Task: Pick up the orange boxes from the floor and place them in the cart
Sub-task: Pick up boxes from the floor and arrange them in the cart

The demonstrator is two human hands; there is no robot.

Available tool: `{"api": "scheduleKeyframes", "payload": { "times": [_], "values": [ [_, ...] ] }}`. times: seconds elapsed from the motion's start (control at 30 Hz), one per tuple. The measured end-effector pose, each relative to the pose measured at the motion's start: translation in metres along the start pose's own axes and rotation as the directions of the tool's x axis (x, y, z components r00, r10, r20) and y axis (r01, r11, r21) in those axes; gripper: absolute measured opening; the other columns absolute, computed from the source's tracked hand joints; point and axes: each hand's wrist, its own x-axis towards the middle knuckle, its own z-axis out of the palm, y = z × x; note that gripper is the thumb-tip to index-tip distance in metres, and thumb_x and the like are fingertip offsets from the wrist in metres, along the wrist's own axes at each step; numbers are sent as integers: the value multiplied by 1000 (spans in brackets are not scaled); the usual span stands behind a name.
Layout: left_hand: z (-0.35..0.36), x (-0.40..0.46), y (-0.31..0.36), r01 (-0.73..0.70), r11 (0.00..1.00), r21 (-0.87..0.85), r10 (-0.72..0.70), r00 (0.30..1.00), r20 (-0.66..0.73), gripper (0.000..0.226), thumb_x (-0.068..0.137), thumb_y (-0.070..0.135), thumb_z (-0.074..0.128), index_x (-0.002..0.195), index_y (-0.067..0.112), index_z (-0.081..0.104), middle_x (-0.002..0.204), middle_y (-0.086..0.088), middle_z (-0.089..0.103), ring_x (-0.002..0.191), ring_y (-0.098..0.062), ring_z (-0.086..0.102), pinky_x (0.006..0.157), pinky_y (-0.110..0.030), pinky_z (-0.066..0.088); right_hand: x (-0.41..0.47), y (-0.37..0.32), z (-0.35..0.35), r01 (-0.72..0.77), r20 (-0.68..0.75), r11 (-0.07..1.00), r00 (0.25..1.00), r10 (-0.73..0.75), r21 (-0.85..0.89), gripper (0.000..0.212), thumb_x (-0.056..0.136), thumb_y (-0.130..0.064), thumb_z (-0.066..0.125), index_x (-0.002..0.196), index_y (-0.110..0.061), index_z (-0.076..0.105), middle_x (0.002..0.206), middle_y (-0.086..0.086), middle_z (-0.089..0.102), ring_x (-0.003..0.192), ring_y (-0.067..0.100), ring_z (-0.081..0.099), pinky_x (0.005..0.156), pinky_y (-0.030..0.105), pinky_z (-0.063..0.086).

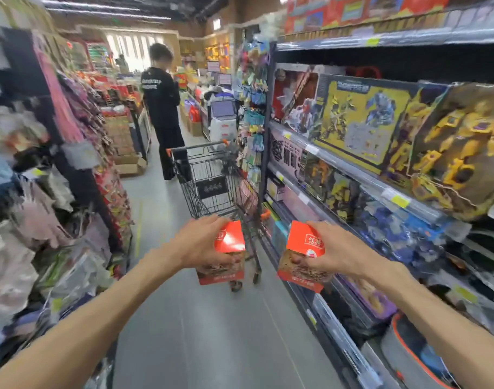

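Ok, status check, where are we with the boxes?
Left hand grips one orange box, right hand grips another. Both held short of cart. Aisle floor to it open.

Left hand (205, 242) & right hand (338, 248) each grip an orange box, cart (209, 175) ahead.

One cam, worn on the head. It looks fwd and a bit down a shop aisle. Both arms reach out close in front. The cart (212, 175) sits near, straight ahead. Toy shelves (380, 153) run along the right.
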Motion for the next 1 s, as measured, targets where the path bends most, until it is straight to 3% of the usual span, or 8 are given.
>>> {"api": "scheduleKeyframes", "payload": {
  "times": [0.2,0.33,0.5,0.7,0.87,1.0],
  "values": [
    [-18,18,-118,186,983,0,-186,983,-5,97,66,81,63,141,24,42,123,3,59,107,-20,58,90,-40,50,153,-53,13,146,34,989,989,-146,4,94,63,-93,60,132,-32,43,111,-11,58,98,13,58,84,39,52],
    [-16,48,-192,264,964,14,-264,964,-24,97,66,82,63,141,24,43,123,3,60,105,-20,58,91,-39,50,255,-73,25,241,43,971,970,-241,13,107,63,-93,59,144,-27,37,126,-8,56,109,13,55,92,37,50],
    [-14,103,-284,337,941,21,-335,941,-54,95,66,83,62,138,24,45,117,2,61,100,-19,58,86,-38,51,384,-91,32,350,45,937,935,-351,21,100,70,-83,66,145,-25,36,124,-7,55,104,11,53,86,31,48],
    [-18,164,-392,407,913,28,-403,910,-95,91,67,82,63,137,27,44,115,5,60,101,-18,58,86,-39,51,532,-117,34,403,89,915,912,-401,-6,104,71,-83,64,150,-23,32,133,-4,53,112,14,53,91,31,47],
    [-22,211,-480,436,899,34,-430,896,-115,95,66,83,60,140,26,44,120,4,60,107,-19,58,91,-39,50,640,-141,49,412,108,911,904,-413,34,94,73,-69,74,147,-26,34,131,-7,54,106,9,54,85,25,46],
    [-18,258,-556,406,914,-9,-405,909,-94,100,63,86,61,142,27,42,122,5,59,107,-17,57,91,-38,50,719,-160,65,400,108,916,911,-398,6,95,76,-66,72,150,-22,31,135,-5,52,111,11,52,89,24,45]
  ]
}}
